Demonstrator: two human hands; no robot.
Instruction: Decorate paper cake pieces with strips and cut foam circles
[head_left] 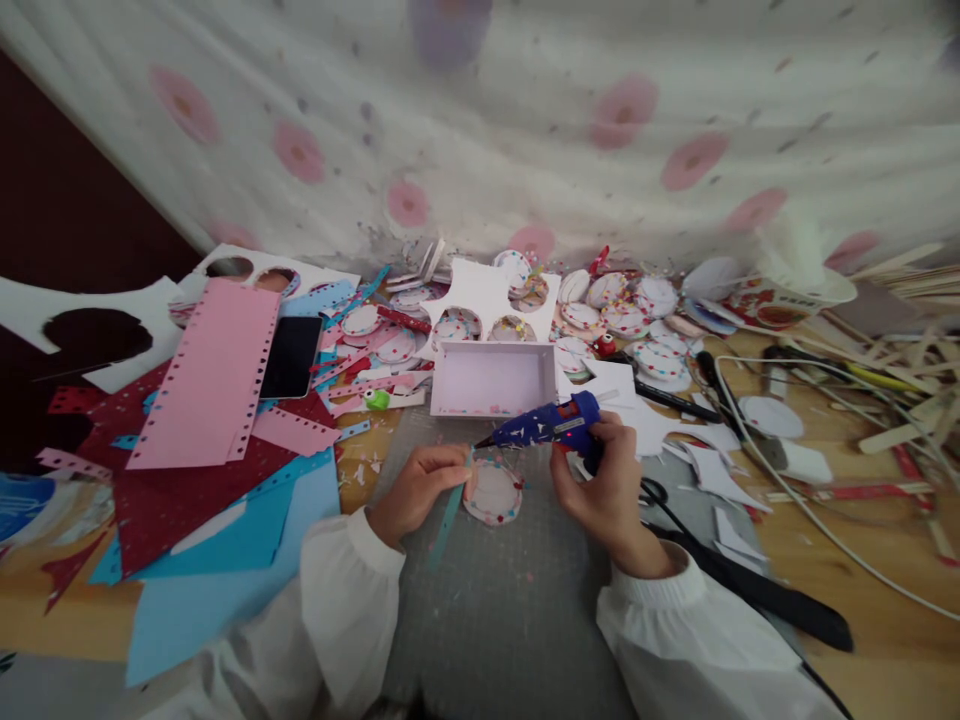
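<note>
My right hand (604,490) grips a blue glue gun (544,424), its dark nozzle pointing left. Between the thumb and fingers of my left hand (424,487) is a narrow teal paper strip (448,525), which hangs down toward me. The nozzle tip is close to the strip's upper end; I cannot tell whether they touch. Just below the gun, a round white disc (493,492) with small coloured dots around its rim lies on the grey cutting mat (517,610). A shallow white box (495,378) stands right behind the gun.
Pink paper (202,380), blue paper (232,580) and a black phone (291,358) lie at left. Several decorated discs (626,318) are heaped at the back. Black-handled scissors (750,580), a white cable (810,535), a paper bowl (787,300) and wooden sticks (900,410) occupy the right.
</note>
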